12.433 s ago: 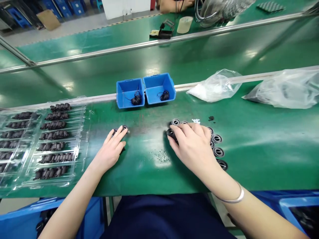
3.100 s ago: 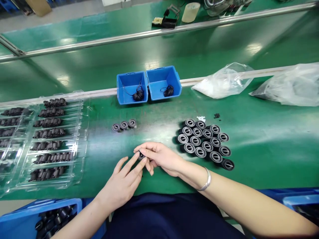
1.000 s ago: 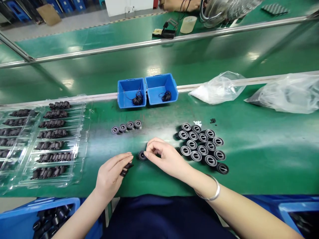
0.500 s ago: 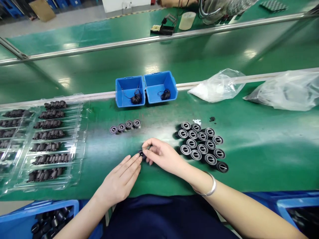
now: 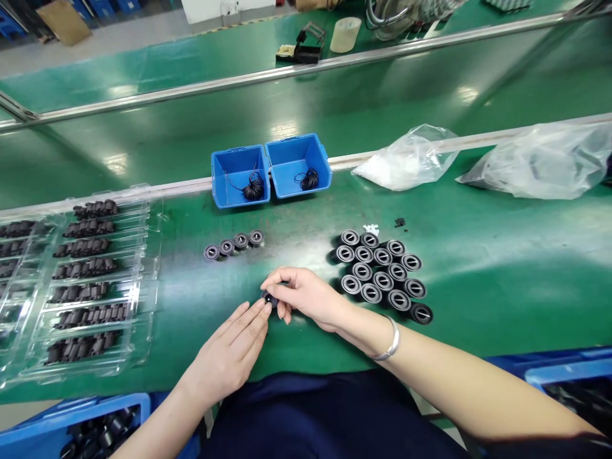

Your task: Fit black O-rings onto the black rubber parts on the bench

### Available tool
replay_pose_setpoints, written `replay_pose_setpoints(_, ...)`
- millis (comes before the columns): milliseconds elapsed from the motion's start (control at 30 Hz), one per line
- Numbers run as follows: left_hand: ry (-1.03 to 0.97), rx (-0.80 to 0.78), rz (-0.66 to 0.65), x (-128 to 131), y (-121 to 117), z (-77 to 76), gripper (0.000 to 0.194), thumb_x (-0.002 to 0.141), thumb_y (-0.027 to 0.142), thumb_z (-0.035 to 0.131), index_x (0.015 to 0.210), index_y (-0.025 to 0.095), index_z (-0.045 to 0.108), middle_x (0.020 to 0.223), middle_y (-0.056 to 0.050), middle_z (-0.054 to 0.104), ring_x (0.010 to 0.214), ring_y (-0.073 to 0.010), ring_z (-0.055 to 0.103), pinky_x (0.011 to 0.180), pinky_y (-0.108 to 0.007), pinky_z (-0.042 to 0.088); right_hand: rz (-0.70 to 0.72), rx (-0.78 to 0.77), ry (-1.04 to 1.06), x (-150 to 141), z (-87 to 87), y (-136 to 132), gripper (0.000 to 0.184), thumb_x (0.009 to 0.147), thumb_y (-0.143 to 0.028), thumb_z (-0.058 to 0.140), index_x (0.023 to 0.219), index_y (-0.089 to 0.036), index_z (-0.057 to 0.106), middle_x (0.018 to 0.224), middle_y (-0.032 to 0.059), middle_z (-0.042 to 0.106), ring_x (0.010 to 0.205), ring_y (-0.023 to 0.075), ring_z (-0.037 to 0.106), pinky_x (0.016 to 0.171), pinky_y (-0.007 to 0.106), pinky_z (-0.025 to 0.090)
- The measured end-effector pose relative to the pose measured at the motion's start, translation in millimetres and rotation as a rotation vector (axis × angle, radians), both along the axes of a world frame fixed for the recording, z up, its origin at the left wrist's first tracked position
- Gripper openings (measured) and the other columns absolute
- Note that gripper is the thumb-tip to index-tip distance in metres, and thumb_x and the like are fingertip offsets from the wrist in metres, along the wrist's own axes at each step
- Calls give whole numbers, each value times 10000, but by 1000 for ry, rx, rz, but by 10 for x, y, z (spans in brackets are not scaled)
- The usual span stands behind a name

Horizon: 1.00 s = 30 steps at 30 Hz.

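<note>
Near the middle of the bench, a small round black part (image 5: 270, 299) with a dark hollow centre is between my hands. My right hand (image 5: 306, 296) pinches it from the right, thumb and forefinger at its rim. My left hand (image 5: 233, 354) comes from the lower left, fingers together and fingertips pressed on the part's near side. Fingers cover much of the part. Beyond them stands a short row of black cylinders (image 5: 233, 245). To the right is a cluster of several black cylinders (image 5: 382, 280), upright, each with a light slot across its top.
Two blue bins (image 5: 241, 197) (image 5: 299, 191) hold coils of thin black rings or cord. Clear trays (image 5: 138, 280) of black parts lie left. White bits (image 5: 370, 229), black bits (image 5: 400, 222) and plastic bags (image 5: 406, 159) (image 5: 540, 162) are right. Blue crates (image 5: 143, 405) flank my lap.
The whole view has shifted slightly, so the bench things appear further left. Both hands stay at the black part, with the fingers slightly readjusted around it.
</note>
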<state>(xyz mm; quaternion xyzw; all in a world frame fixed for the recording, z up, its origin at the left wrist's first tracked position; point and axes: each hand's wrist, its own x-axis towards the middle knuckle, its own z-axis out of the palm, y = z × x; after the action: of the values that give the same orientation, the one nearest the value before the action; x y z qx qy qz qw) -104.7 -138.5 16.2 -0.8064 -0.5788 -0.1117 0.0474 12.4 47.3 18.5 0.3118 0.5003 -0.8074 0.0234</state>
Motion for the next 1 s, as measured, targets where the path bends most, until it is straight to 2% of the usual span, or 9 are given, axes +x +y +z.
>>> replay_pose_setpoints(133, -28, -19, 22, 22, 13, -2, 353, 979, 59, 377, 1218, 33, 635, 1422, -201, 565, 1443, -341, 369, 1211, -569, 238, -228, -36, 151, 170, -74, -227, 217, 854, -312, 660, 1002, -158, 695, 913, 28, 643, 573, 61, 565, 590, 243, 512)
replay_pose_setpoints(300, -11, -15, 32, 45, -1, -27, 343, 989, 82, 386, 1209, 58, 649, 1442, -179, 553, 1450, -315, 365, 1197, -496, 252, -278, -29, 199, 302, -83, -362, 307, 894, -301, 627, 1175, -195, 688, 826, 0, 608, 707, 99, 568, 797, 298, 502)
replay_pose_setpoints(367, -14, -4, 49, 63, -4, -33, 325, 998, 98, 398, 1182, 73, 664, 1445, -161, 556, 1444, -293, 379, 1196, -467, 237, -218, -73, 188, 298, -78, -311, 333, 900, -323, 635, 1202, -187, 671, 785, -5, 609, 689, 100, 572, 746, 286, 505)
replay_pose_setpoints(500, -33, -12, 74, 94, 15, -26, 313, 1005, 111, 407, 1170, 93, 672, 1455, -121, 556, 1436, -289, 384, 1197, -485, 190, -99, -180, 156, 201, -102, -171, 375, 881, -425, 671, 1140, -154, 652, 679, -19, 599, 563, 97, 572, 509, 229, 484)
replay_pose_setpoints(600, -44, -23, 58, 81, 32, -22, 321, 1006, 116, 394, 1156, 84, 676, 1452, -143, 554, 1434, -320, 380, 1156, -489, 257, -64, -171, 139, 121, -122, -123, 344, 875, -431, 676, 1057, -141, 650, 586, -44, 570, 454, 81, 531, 407, 193, 440)
replay_pose_setpoints(667, -47, -31, 36, 56, 35, -31, 347, 1007, 109, 365, 1176, 73, 666, 1451, -164, 550, 1440, -310, 373, 1122, -453, 314, -71, -186, 135, 103, -118, -114, 332, 886, -423, 661, 1052, -136, 648, 631, -25, 612, 466, 84, 560, 431, 205, 476)
replay_pose_setpoints(767, -46, -34, 24, 25, 28, -55, 370, 1009, 102, 344, 1226, 74, 642, 1447, -163, 554, 1445, -295, 368, 1100, -435, 340, -60, -236, 168, 128, -107, -113, 351, 876, -383, 681, 1121, -134, 636, 786, 22, 687, 590, 105, 648, 574, 248, 551)
replay_pose_setpoints(900, -35, -40, 45, 29, 20, -65, 350, 1015, 124, 366, 1224, 89, 645, 1431, -140, 577, 1427, -286, 395, 1073, -421, 345, -60, -217, 204, 171, -129, -115, 390, 853, -343, 718, 1165, -127, 624, 702, -2, 670, 581, 96, 631, 610, 240, 521)
replay_pose_setpoints(1000, -1, -56, 76, 47, 22, -56, 333, 1012, 135, 393, 1222, 124, 650, 1475, -103, 539, 1431, -290, 384, 1075, -438, 325, -69, -246, 201, 174, -148, -114, 408, 860, -377, 712, 1171, -128, 625, 767, 14, 684, 625, 99, 642, 658, 260, 530)
